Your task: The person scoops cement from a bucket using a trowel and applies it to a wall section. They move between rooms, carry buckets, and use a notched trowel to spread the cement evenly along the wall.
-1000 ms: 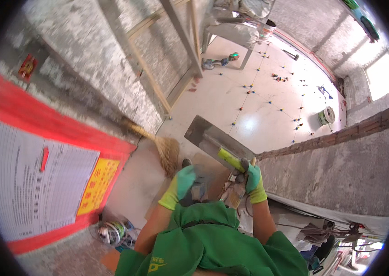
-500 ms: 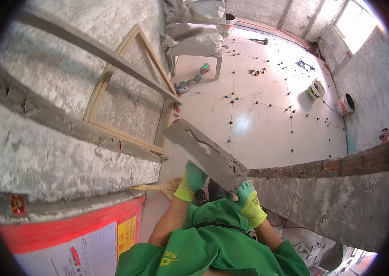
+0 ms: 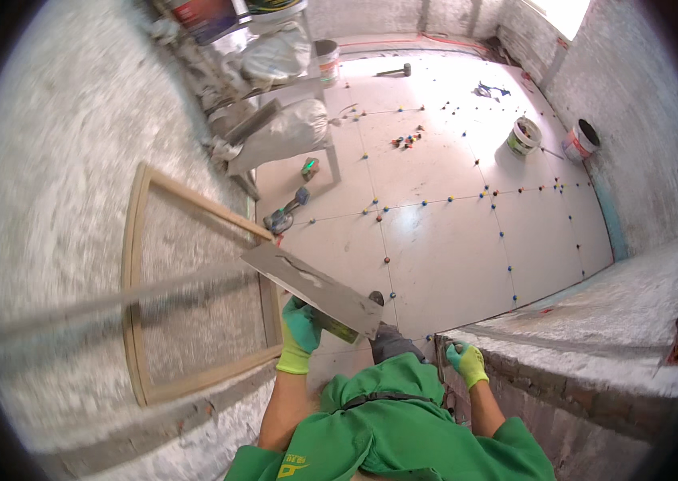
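My left hand (image 3: 300, 327), in a green and yellow glove, is closed on the long edge of a rectangular slab (image 3: 319, 290). Grey mortar covers the slab's upper face, and it slants down to the right in front of my body. My right hand (image 3: 468, 362), gloved the same way, is off the slab beside the end of a low wall (image 3: 507, 365). Its fingers are curled in, and what they hold, if anything, is hidden. My shoe (image 3: 376, 297) shows just past the slab's right end.
A wooden-framed mesh screen (image 3: 140, 280) leans at the left, with a blurred bar (image 3: 98, 307) across it. A cordless power tool (image 3: 285, 212) lies by a stand with sacks (image 3: 295, 132). Coloured tile spacers (image 3: 387, 260) dot the pale tiled floor; two buckets (image 3: 524, 136) (image 3: 580, 140) stand right.
My right hand has left the slab's right end and moved right, to the low wall. My left hand still holds the slab. The view has shifted forward into the room.
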